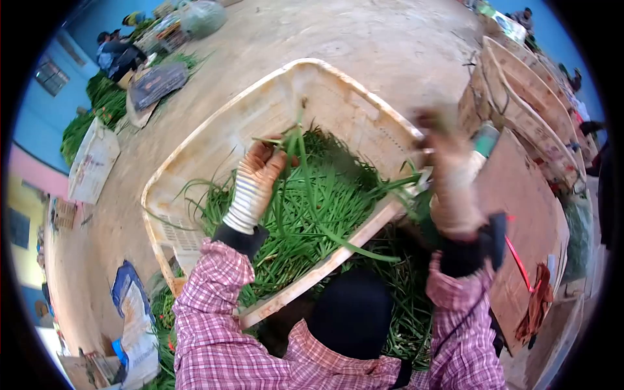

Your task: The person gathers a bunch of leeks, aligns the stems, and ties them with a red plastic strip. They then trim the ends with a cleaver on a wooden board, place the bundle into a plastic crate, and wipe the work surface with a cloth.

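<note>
My left hand, in a striped white glove cuff, is closed on a few long green stalks that look like spring onions or chives. It is over a dirty white plastic crate. Loose cut green leaves fill much of the crate. My right hand is raised past the crate's right corner and smeared by motion, so its fingers and anything in them cannot be made out. More green stalks lie below the crate's near rim, partly hidden by my body.
On the right stand a brown board and large beige baskets. A white crate stands at left. Another person sits near heaped greens at upper left. A blue and white sack lies at lower left.
</note>
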`<state>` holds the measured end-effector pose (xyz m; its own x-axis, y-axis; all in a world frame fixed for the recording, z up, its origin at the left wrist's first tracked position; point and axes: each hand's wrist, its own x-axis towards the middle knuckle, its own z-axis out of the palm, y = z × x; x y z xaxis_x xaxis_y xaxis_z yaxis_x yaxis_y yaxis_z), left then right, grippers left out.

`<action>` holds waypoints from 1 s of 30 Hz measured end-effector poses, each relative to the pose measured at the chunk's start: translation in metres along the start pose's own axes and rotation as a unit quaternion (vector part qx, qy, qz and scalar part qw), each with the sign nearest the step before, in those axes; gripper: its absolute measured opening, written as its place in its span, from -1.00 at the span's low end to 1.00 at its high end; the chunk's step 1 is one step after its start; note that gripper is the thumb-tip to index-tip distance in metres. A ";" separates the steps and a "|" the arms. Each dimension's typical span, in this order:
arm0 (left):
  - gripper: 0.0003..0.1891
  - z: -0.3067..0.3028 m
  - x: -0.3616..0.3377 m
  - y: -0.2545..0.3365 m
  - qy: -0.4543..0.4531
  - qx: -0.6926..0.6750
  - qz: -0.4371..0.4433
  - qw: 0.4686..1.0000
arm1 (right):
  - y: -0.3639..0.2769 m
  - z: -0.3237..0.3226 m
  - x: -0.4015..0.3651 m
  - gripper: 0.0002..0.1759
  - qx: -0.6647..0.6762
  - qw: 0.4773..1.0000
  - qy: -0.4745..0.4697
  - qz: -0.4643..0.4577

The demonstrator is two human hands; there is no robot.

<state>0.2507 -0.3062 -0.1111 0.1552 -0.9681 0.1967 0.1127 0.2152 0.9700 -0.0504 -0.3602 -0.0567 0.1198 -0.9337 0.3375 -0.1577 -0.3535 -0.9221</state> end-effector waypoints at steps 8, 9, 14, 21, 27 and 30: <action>-0.78 0.058 -0.020 -0.011 0.042 -0.046 -0.007 0.998 | 0.009 0.063 0.010 -0.56 0.255 0.962 -0.021 0.100; -0.81 0.062 -0.018 -0.008 0.073 0.019 0.012 0.997 | 0.016 0.060 0.007 -0.56 0.237 0.966 -0.027 0.099; -0.75 0.085 -0.022 -0.013 -0.039 0.146 0.066 0.986 | 0.029 0.094 -0.014 -0.65 0.060 0.996 -0.047 0.039; -0.68 -0.144 -0.005 -0.141 0.164 0.391 -0.225 0.877 | 0.056 0.055 -0.017 -0.75 0.067 0.997 0.025 0.038; -0.64 -0.131 -0.011 -0.213 -0.015 0.661 -0.277 0.697 | 0.071 0.066 -0.031 -0.82 0.001 0.999 -0.007 0.047; -0.73 -0.134 0.002 -0.234 -0.067 0.722 -0.232 0.649 | 0.067 0.066 -0.029 -0.84 0.012 0.998 -0.006 0.057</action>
<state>0.3564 -0.3409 -0.3572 0.3362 -0.9087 -0.2474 -0.9343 -0.3549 0.0337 0.0003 -0.3526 -0.1404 0.1146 -0.9669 0.2280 -0.1467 -0.2435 -0.9587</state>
